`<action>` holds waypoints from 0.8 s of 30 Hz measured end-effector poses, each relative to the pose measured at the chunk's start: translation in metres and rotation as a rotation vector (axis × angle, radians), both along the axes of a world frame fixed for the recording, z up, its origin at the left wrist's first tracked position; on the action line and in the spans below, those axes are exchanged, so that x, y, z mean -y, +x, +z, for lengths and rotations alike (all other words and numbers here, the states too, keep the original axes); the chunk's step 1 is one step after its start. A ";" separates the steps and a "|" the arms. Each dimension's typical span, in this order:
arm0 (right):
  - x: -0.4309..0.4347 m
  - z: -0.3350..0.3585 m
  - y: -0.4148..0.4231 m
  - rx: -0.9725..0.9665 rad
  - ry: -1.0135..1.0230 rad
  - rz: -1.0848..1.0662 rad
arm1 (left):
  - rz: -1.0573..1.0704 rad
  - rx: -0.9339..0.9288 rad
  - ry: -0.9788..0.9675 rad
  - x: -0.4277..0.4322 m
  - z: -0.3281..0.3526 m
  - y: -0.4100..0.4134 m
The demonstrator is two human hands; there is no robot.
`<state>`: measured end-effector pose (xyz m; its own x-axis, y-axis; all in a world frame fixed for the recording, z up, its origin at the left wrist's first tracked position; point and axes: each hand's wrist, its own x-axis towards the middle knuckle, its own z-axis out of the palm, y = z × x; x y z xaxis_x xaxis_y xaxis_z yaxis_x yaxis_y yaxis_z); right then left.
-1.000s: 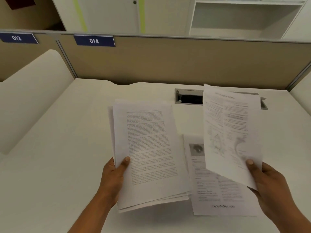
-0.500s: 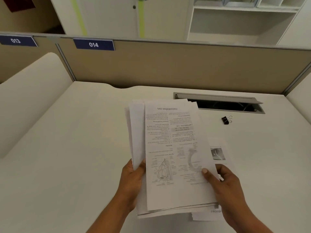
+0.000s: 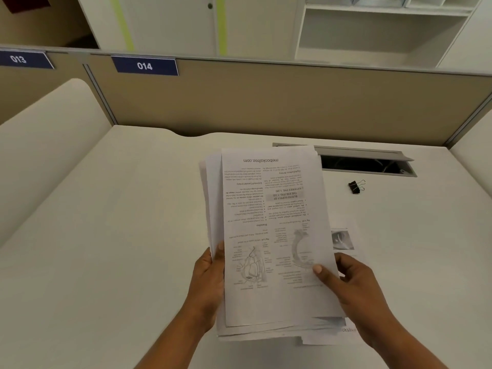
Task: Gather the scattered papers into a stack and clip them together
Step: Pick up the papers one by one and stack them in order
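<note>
I hold a stack of printed papers (image 3: 269,209) above the white desk (image 3: 119,249), its top sheet upside down with anatomy drawings. My left hand (image 3: 209,283) grips the stack's left edge, thumb on top. My right hand (image 3: 354,291) grips the right edge, thumb pressed on the top sheet. One more printed sheet (image 3: 343,239) lies flat on the desk, mostly hidden under the stack and my right hand. A black binder clip (image 3: 355,186) rests on the desk to the right, beyond the papers and apart from both hands.
An open cable slot (image 3: 367,163) with a raised grey lid runs along the back right of the desk. A tan partition (image 3: 266,102) with labels 013 and 014 closes off the back. A neighbouring desk surface (image 3: 40,155) rises at the left.
My right hand brought its single sheet over and laid it on top of the left hand's stack. Both hands now hold the one stack, and the binder clip has come into view.
</note>
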<state>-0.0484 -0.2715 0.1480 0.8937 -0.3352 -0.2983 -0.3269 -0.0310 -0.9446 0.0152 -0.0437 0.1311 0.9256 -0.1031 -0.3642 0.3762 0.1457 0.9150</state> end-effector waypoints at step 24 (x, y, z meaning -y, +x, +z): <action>0.005 -0.002 0.000 -0.026 -0.093 -0.025 | 0.015 0.023 0.014 0.008 0.001 0.002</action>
